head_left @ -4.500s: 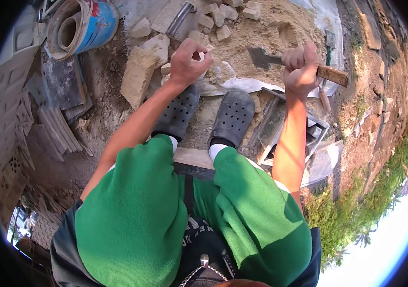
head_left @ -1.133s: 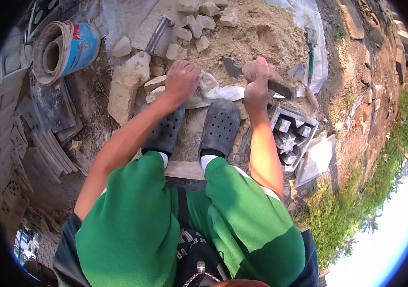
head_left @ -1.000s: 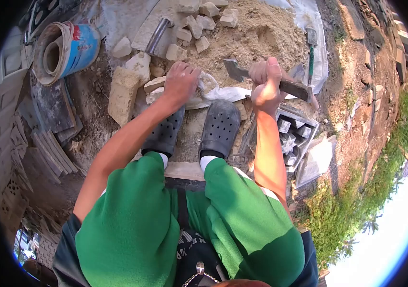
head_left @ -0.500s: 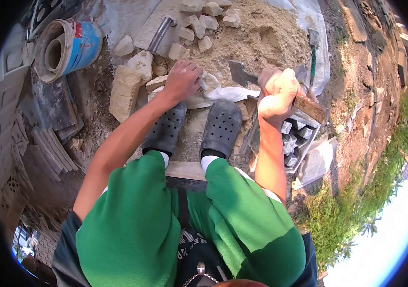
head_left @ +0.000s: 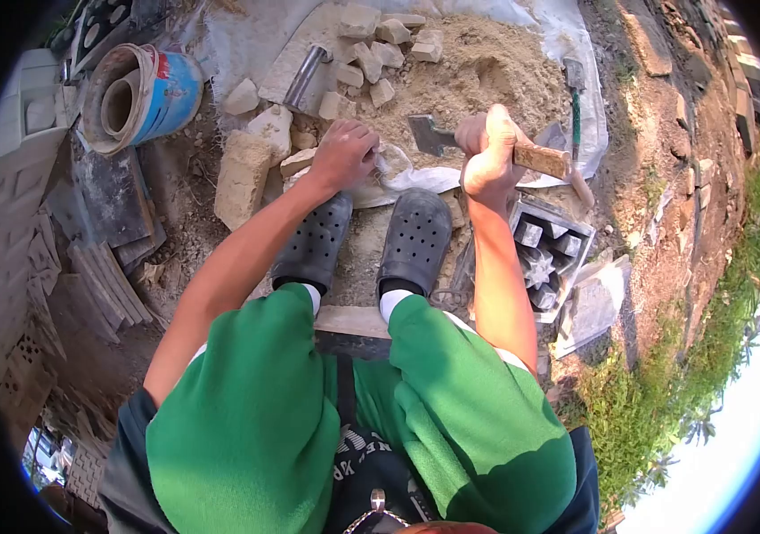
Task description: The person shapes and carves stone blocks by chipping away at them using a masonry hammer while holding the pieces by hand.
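My right hand [head_left: 490, 158] is wrapped around the thick wooden handle [head_left: 542, 160] of a flat-bladed tool. Its short, broad metal blade [head_left: 430, 133] points left, raised near the sand. My left hand [head_left: 344, 153] is closed in front of my left shoe, with fingertips curled beside the crumpled white sheet [head_left: 411, 176]. What those fingers hold, if anything, is hidden. Close to the left hand lie pale stone pieces [head_left: 298, 163] and a larger block [head_left: 242, 178].
A sand heap [head_left: 487, 89] with broken stones lies ahead, a metal cylinder [head_left: 307, 78] to its left. A blue-and-white bucket [head_left: 166, 98] stands at far left. A metal mould [head_left: 565, 233] with star-shaped inner parts sits right of my shoes, below a green-handled tool [head_left: 576, 116].
My right hand has shifted slightly left and up with the tool, whose handle now lies more level, uncovering more of the mould. My left hand stays almost in place, and the view has shifted slightly.
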A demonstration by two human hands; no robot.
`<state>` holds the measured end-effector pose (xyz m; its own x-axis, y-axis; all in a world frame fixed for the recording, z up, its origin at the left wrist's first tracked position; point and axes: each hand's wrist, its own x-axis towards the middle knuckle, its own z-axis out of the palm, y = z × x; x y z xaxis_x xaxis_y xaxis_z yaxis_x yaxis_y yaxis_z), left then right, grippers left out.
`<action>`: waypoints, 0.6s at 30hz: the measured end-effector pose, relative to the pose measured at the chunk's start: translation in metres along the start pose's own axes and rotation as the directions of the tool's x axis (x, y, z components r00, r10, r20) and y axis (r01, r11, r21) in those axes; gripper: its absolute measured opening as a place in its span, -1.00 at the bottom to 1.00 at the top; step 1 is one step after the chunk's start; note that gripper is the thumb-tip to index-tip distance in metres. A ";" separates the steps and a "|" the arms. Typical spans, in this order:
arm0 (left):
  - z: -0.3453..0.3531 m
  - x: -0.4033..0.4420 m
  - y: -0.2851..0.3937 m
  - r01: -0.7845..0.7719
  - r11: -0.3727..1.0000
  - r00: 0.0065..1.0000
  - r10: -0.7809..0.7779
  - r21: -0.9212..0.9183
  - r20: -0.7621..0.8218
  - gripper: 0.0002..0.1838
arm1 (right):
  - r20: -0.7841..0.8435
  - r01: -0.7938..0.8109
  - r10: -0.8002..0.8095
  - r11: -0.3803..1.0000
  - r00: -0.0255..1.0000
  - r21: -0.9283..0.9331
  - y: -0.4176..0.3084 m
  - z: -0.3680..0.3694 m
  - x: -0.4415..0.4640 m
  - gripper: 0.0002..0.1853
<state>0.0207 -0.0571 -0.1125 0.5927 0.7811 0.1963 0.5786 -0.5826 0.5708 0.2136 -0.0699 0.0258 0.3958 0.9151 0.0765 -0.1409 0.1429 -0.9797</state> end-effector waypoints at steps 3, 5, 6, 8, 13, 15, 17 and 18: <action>0.000 -0.007 0.007 0.025 1.000 0.999 -0.026 0.015 0.036 -0.91 | 0.100 -0.071 0.064 0.995 0.993 0.067 0.034 0.000 -0.007 -0.50; -0.002 -0.001 0.007 0.052 0.998 0.996 -0.055 0.038 0.065 -0.92 | 0.105 -0.090 0.084 0.994 0.991 0.055 0.039 0.003 0.000 -0.50; -0.003 0.000 0.009 0.109 0.993 0.985 -0.115 0.052 0.133 -0.93 | 0.060 -0.099 0.098 0.995 0.993 0.020 0.038 0.006 0.002 -0.53; -0.005 0.009 0.009 0.150 0.986 0.970 -0.162 0.077 0.182 -0.93 | 0.029 -0.082 0.082 0.997 0.996 -0.002 0.039 0.004 0.010 -0.57; -0.026 0.020 0.021 0.403 0.915 0.850 -0.372 -0.004 0.373 -0.79 | 0.060 -0.184 0.184 0.983 0.981 -0.002 0.022 -0.013 0.015 -0.55; -0.032 0.021 0.019 0.340 0.940 0.893 -0.315 -0.023 0.321 -0.78 | 0.125 -0.218 0.229 0.972 0.965 -0.092 0.019 -0.018 0.007 -0.53; -0.037 0.019 0.025 0.345 0.938 0.907 -0.319 -0.048 0.274 -0.78 | 0.160 -0.199 0.224 0.967 0.961 -0.161 0.023 -0.030 0.007 -0.52; -0.038 0.020 0.027 0.345 0.937 0.910 -0.319 -0.057 0.264 -0.78 | 0.195 -0.151 0.201 0.958 0.960 -0.245 0.013 -0.029 0.003 -0.54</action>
<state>0.0264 -0.0487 -0.0632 0.5025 0.8378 -0.2136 0.7148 -0.2635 0.6478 0.2390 -0.0757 0.0078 0.1744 0.9808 -0.0872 0.0279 -0.0934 -0.9952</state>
